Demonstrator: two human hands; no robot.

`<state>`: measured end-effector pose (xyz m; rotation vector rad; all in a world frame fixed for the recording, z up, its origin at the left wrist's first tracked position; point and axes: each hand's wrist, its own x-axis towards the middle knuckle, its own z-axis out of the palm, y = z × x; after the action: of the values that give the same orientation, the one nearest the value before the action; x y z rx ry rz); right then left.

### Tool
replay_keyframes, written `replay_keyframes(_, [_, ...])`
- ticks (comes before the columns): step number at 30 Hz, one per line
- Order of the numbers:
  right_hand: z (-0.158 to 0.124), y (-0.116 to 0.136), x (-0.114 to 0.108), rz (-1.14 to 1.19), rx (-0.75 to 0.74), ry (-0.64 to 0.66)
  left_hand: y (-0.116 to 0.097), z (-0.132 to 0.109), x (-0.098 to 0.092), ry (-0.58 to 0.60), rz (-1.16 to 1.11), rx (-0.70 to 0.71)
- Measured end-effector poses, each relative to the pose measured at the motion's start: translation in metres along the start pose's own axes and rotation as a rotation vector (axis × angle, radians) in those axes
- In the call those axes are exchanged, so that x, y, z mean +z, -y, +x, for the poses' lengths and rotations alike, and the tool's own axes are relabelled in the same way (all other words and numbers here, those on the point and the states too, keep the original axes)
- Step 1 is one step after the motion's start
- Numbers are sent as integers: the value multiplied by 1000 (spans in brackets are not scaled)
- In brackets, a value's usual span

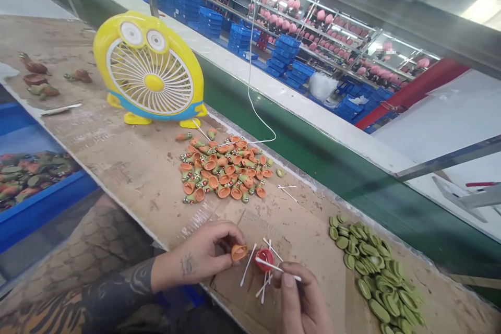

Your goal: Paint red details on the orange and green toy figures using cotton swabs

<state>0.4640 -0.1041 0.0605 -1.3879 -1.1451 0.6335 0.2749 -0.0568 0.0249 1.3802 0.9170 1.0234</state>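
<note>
My left hand (209, 250) pinches a small hollow orange figurine piece (239, 252) with its oval opening turned up. Between thumb and fingers my right hand (299, 292) holds a cotton swab (277, 268), its far tip over a small red cup (265, 259). Several loose cotton swabs (248, 265) lie around the cup on the cardboard. Beyond my hands is a pile of orange and green figurine pieces (225, 169), many with their hollow openings showing. On the right lies a heap of green oval pieces (378, 271).
A yellow fan (152, 75) stands on the cardboard-covered table (117, 159), its white cord (253, 99) hanging beyond. A blue bin (47, 190) of finished-looking figurines sits at the left edge. More figurines (36, 65) lie far left. A green-sided ledge (313, 154) runs along the back.
</note>
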Motion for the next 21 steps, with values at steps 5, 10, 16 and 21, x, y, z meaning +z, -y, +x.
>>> replay_keyframes(5, [-9,-5,15,25,57,76,1,-1,-1,18,48,45])
replay_keyframes(10, [-10,-12,15,7,76,168,0,-1,-2,22,47,46])
replay_keyframes(16, [-7,-14,12,-51,39,189,-3,-2,-2,27,122,77])
replay_keyframes(21, [-7,-12,11,-70,22,119,-2,-2,-3,31,113,79])
